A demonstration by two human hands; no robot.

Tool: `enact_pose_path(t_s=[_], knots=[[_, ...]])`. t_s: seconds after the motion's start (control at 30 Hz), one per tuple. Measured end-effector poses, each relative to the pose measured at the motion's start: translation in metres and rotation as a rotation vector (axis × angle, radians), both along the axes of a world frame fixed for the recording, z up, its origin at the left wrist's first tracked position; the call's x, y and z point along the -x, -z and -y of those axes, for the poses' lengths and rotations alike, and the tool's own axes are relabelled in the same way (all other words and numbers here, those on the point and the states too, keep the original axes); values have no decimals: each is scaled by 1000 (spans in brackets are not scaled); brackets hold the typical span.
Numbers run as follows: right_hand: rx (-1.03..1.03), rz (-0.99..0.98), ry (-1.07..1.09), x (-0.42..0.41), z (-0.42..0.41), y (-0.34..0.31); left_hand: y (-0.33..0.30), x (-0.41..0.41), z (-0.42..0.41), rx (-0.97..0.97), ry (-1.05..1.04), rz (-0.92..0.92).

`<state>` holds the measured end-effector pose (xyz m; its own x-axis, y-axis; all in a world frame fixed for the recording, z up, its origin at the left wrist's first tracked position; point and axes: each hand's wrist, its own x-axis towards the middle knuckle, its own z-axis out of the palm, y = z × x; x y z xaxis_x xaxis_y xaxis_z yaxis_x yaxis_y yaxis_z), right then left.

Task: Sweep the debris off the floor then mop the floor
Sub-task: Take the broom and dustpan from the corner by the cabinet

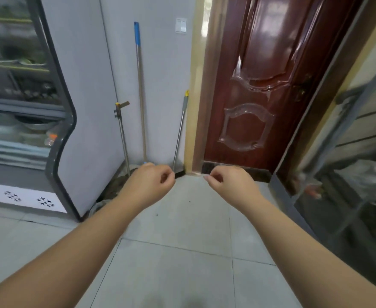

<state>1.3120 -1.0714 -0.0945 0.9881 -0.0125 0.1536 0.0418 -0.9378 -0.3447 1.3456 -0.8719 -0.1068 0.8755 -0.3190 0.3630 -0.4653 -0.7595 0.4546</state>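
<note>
Three long handles lean against the grey wall ahead. A tall metal pole with a blue grip (pixel 141 90) stands in the middle, a shorter pole with a yellow clip and side lever (pixel 122 132) is to its left, and a grey pole with a yellow tip (pixel 180 127) is on the right near the door frame. Their heads are hidden behind my left hand (pixel 152 178) and the cabinet. My right hand (pixel 226 180) is held out beside the left. Both hands hang in the air with loosely curled fingers and hold nothing. Small dark specks (pixel 157 214) lie on the light floor tiles (pixel 182 263).
A dark red door (pixel 256 85) is shut at the right of the wall. A glass-fronted display cabinet (pixel 22 107) with a grey side panel stands at the left. A glass panel with a metal frame (pixel 349 174) runs along the right. A light switch (pixel 180 25) sits high on the wall.
</note>
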Motion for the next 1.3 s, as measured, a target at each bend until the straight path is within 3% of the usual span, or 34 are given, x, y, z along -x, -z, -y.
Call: enact_pose_path(t_s=[0.43,0.73,0.87,1.3], knots=[[-127,-70,26,-222,95,32,35,-220,75,-148,-12,-112],[-281,-154,9,-420,184,40,38,-389,143,-105,-169,-147],[-360,-201,-12,-494,192,48,40,-448,164,-86,-202,-229],[-349,-314,-121,-759,186,80,71,-698,185,41,-338,-333]])
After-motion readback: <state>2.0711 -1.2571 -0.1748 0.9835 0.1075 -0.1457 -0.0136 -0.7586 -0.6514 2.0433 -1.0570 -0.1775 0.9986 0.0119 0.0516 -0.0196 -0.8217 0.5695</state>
